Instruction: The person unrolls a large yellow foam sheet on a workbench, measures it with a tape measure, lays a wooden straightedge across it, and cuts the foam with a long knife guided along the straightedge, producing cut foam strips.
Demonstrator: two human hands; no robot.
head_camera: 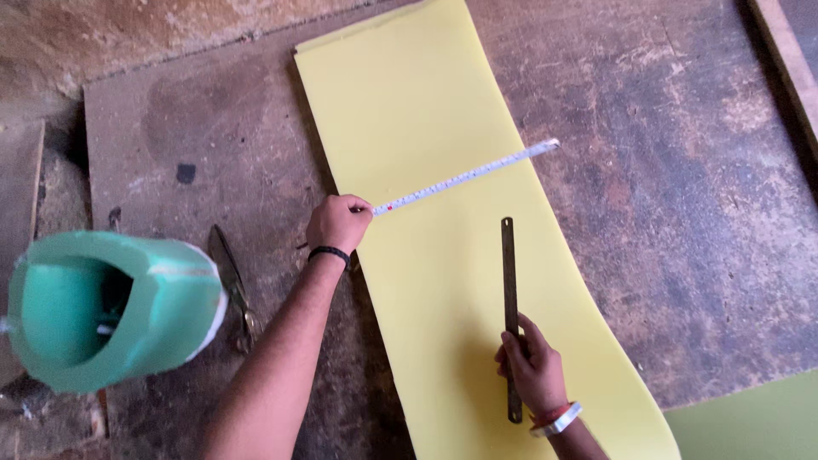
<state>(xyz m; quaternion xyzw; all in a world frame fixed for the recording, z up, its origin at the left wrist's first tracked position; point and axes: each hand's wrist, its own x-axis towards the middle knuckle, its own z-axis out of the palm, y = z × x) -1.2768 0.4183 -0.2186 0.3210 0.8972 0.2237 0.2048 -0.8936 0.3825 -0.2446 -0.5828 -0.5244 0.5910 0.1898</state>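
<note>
Fingers (356,207) on white tape measure (467,175) (taut)

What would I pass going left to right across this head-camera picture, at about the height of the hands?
Green foam roll → scissors → left hand gripping the measuring tape → yellow foam sheet → metal ruler held by the right hand.

a green foam roll (102,311) stands left on the worn floor (682,196), with shears (232,285) beside it.
</note>
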